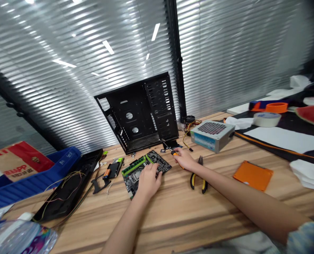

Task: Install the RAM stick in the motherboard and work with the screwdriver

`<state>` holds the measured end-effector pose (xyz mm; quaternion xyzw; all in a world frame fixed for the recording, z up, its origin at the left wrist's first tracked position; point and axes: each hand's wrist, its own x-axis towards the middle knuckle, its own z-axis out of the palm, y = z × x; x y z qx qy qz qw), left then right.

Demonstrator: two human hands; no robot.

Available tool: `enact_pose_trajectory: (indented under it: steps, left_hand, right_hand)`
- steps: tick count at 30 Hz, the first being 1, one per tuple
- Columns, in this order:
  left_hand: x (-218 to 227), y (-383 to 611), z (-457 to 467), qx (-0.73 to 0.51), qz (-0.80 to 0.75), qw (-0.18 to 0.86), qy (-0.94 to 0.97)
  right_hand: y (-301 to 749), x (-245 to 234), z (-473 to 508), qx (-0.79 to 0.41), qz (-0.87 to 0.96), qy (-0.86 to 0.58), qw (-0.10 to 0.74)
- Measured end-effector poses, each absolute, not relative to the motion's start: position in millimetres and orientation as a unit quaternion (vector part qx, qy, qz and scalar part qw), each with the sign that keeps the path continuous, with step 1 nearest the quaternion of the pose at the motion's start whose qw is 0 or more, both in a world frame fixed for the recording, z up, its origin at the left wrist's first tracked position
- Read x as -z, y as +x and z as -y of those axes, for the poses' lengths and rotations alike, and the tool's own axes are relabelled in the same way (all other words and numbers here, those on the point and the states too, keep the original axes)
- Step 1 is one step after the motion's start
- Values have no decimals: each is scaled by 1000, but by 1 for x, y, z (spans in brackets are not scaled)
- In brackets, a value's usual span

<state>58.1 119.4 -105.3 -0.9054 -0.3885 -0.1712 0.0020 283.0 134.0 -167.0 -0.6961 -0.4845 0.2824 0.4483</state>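
My left hand (148, 178) lies over a green-and-black motherboard (132, 170), its fingers spread on the board's surface. In my right hand (183, 159) is a screwdriver (174, 152) with an orange and black handle. Its shaft points away from me, toward the lower front edge of an open black computer case (139, 109) that stands tilted at the back; whether the tip touches anything is too small to tell. Below my right forearm, pliers (198, 180) with yellow and black handles lie on the wooden table. Small dark parts sit near the screwdriver tip.
A power supply (212, 135) with cables stands right of the case. An orange square panel (253, 175) lies at right, tape rolls (267, 119) behind it. Left are a blue bin (64, 160), a long black panel (64, 197) with wires, and small parts including a cooler bracket-like piece (100, 186).
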Motion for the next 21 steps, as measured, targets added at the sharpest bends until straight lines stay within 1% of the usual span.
enact_pose_trajectory:
  steps: [8,14,21]
  left_hand:
    - [107,57,-120,170,386,7,-907]
    - [107,58,-120,173,384,6,-907]
    - [106,58,-120,171,386,10,-906]
  right_hand:
    - [281,165,-133,-319,496,-679,437]
    - [281,162,-131,-318,501,-688,419]
    - [282,163,-133,-319,495,-690,422]
